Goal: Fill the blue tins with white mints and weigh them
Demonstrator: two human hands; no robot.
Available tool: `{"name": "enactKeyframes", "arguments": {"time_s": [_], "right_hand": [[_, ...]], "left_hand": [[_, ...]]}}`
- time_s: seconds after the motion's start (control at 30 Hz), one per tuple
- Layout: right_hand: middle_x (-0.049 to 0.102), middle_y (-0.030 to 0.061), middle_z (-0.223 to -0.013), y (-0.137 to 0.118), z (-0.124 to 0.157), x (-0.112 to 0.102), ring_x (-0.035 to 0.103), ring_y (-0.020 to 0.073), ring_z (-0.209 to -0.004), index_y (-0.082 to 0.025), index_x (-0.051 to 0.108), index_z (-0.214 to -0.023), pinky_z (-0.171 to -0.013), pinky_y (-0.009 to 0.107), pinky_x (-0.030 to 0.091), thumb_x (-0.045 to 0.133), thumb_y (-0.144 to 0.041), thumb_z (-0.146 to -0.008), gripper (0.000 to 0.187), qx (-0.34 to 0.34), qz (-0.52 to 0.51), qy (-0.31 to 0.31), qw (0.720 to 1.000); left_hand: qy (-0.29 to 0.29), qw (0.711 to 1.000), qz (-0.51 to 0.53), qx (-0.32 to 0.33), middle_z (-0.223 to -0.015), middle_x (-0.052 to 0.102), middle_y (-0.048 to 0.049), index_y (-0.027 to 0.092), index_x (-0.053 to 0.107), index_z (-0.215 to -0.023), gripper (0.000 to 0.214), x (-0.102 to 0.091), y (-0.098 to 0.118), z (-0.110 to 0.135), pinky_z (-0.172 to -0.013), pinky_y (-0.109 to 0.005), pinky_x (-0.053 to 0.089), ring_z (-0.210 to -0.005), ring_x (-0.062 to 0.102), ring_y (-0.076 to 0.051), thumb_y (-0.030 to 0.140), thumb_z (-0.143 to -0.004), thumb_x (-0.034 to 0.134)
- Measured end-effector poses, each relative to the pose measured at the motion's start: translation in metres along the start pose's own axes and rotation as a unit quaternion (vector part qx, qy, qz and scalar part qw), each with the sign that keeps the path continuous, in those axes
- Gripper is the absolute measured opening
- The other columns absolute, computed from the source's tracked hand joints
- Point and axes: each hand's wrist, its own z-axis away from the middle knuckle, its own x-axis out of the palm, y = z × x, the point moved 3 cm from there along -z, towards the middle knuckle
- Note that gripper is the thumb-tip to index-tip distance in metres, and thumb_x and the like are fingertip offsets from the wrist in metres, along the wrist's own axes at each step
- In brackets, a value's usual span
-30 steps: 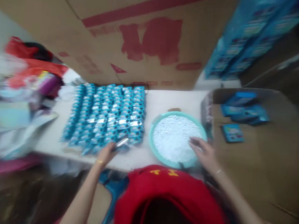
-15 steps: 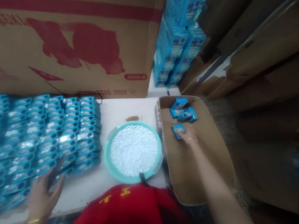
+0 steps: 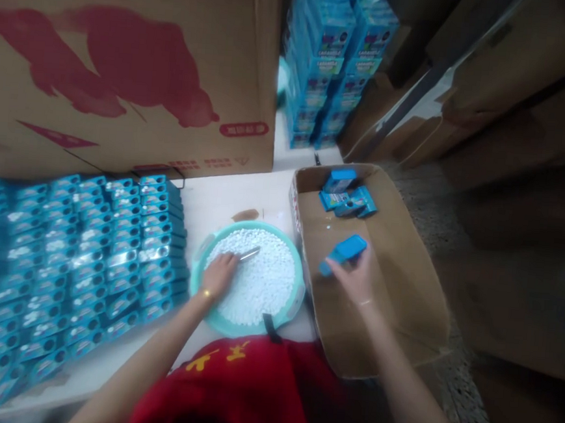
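Blue candy box (image 3: 351,246) pinched in your right hand (image 3: 358,280), 2 o'clock from the basin (image 3: 297,293), left hand (image 3: 219,275) gripping a slim metal tool (image 3: 250,254); likely pick-up step, next move calls for steady grip.

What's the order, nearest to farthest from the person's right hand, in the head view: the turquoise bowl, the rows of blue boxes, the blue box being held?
From the right hand:
1. Held box: in its grasp, over the cardboard tray.
2. Turquoise bowl: just left of the tray.
3. Rows of blue boxes: farther left, past the bowl.
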Motion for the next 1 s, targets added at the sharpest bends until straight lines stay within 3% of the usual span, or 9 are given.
{"name": "enactKeyframes", "arguments": {"time_s": [0.07, 0.17, 0.23, 0.33, 0.5, 0.63, 0.73, 0.87, 1.0], "right_hand": [[0.057, 0.0108, -0.116, -0.025, 0.024, 0.006, 0.062, 0.0265, -0.101, -0.027, 0.021, -0.140, -0.089, 0.050, 0.049, 0.062, -0.052, -0.076, 0.080, 0.093, -0.162, -0.039, 0.982], [0.063, 0.0095, -0.108, -0.055, 0.056, 0.028, 0.064, 0.0287, -0.100, -0.027, 0.035, -0.135, -0.086, 0.052, 0.052, 0.042, -0.059, -0.086, 0.059, 0.218, -0.329, -0.110, 0.912], [0.065, 0.0103, -0.108, -0.065, 0.078, 0.044, 0.062, 0.0301, -0.105, -0.024, 0.046, -0.128, -0.087, 0.052, 0.052, 0.041, -0.062, -0.085, 0.057, 0.272, -0.375, -0.135, 0.876], [0.065, 0.0101, -0.110, -0.069, 0.113, 0.061, 0.061, 0.0300, -0.107, -0.024, 0.052, -0.122, -0.089, 0.051, 0.051, 0.047, -0.062, -0.082, 0.056, 0.305, -0.375, -0.194, 0.854], [0.064, 0.0098, -0.110, -0.060, 0.149, 0.048, 0.062, 0.0284, -0.102, -0.025, 0.055, -0.117, -0.088, 0.048, 0.051, 0.056, -0.068, -0.073, 0.061, 0.227, -0.308, -0.345, 0.857], [0.063, 0.0073, -0.110, -0.052, 0.134, 0.022, 0.058, 0.0290, -0.106, -0.022, 0.065, -0.093, -0.095, 0.047, 0.047, 0.076, -0.052, -0.062, 0.045, 0.124, -0.175, -0.419, 0.883], [0.065, 0.0065, -0.111, -0.044, 0.126, 0.015, 0.059, 0.0276, -0.106, -0.023, 0.064, -0.109, -0.096, 0.049, 0.046, 0.078, -0.041, -0.065, 0.049, 0.151, -0.108, -0.467, 0.864], [0.067, 0.0075, -0.110, -0.033, 0.125, 0.022, 0.063, 0.0258, -0.099, -0.022, 0.063, -0.114, -0.092, 0.047, 0.051, 0.073, -0.042, -0.071, 0.049, 0.206, -0.134, -0.390, 0.888], [0.067, 0.0060, -0.106, -0.023, 0.125, 0.042, 0.063, 0.0228, -0.096, -0.023, 0.057, -0.116, -0.089, 0.042, 0.053, 0.069, -0.043, -0.075, 0.048, 0.137, -0.126, -0.262, 0.947]], "left_hand": [[-0.024, 0.999, -0.005, 0.033, -0.113, 0.055, -0.0140, 0.014, 0.051, -0.123, 0.037, 0.007, 0.006, -0.002, -0.089, -0.040, 0.044, -0.099, 0.050, -0.025, 0.011, -0.090, 0.035], [-0.066, 0.994, 0.008, 0.083, -0.113, 0.056, -0.0115, 0.016, 0.050, -0.125, 0.037, 0.020, 0.017, 0.015, -0.087, -0.038, 0.044, -0.097, 0.049, -0.023, 0.013, -0.092, 0.033], [-0.081, 0.991, 0.025, 0.100, -0.111, 0.056, -0.0108, 0.016, 0.050, -0.124, 0.036, 0.027, 0.025, 0.031, -0.087, -0.037, 0.045, -0.096, 0.049, -0.023, 0.014, -0.093, 0.033], [-0.093, 0.988, 0.076, 0.095, -0.109, 0.056, -0.0109, 0.016, 0.051, -0.123, 0.036, 0.036, 0.039, 0.044, -0.086, -0.037, 0.046, -0.097, 0.050, -0.022, 0.013, -0.090, 0.036], [-0.090, 0.979, 0.170, 0.062, -0.116, 0.055, -0.0134, 0.013, 0.050, -0.124, 0.043, 0.049, 0.053, 0.038, -0.096, -0.040, 0.042, -0.106, 0.050, -0.023, 0.006, -0.082, 0.042], [-0.084, 0.966, 0.241, 0.051, -0.115, 0.057, -0.0125, 0.011, 0.053, -0.119, 0.044, 0.050, 0.050, 0.034, -0.100, -0.039, 0.040, -0.107, 0.052, -0.022, 0.005, -0.077, 0.044], [-0.082, 0.953, 0.288, 0.049, -0.110, 0.059, -0.0099, 0.013, 0.053, -0.118, 0.043, 0.039, 0.043, 0.037, -0.096, -0.037, 0.043, -0.100, 0.055, -0.020, 0.009, -0.076, 0.045], [-0.065, 0.949, 0.305, 0.055, -0.103, 0.059, -0.0092, 0.013, 0.054, -0.116, 0.035, 0.007, 0.031, 0.046, -0.090, -0.035, 0.045, -0.093, 0.056, -0.019, 0.019, -0.082, 0.048], [-0.030, 0.950, 0.299, 0.081, -0.101, 0.059, -0.0091, 0.013, 0.053, -0.115, 0.030, -0.039, 0.016, 0.053, -0.088, -0.035, 0.045, -0.091, 0.056, -0.018, 0.024, -0.087, 0.047]]}}
